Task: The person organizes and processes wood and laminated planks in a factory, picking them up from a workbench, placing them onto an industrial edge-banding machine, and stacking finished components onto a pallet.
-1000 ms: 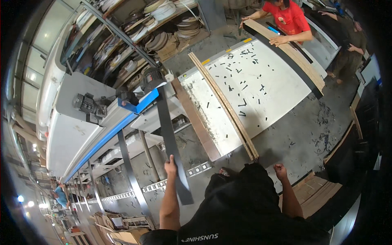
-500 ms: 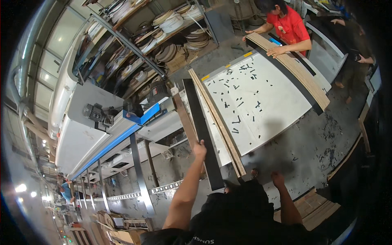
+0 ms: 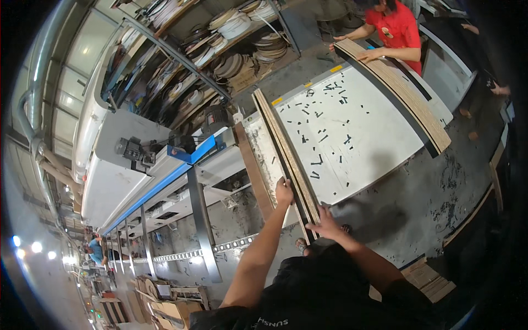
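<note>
A stack of long narrow boards, with pale layered edges and a dark strip along it, lies on the left part of the white table. My left hand is closed on the left-hand board, which now stands on edge against the others. Its fingertips are partly hidden. Over the near end of the stack, my right hand touches the boards with thumb and fingers spread. Across the table, a person in a red shirt has both hands on another stack of boards with a black face.
Small black scraps litter the tabletop. To the left runs a long machine with a blue rail and metal support bars. Shelves of coiled edging stand behind. Cardboard lies on the floor at lower right.
My left hand has brought the black-faced board rightward against the stack and turned it on edge. My right hand has come in from the right onto the stack's near end.
</note>
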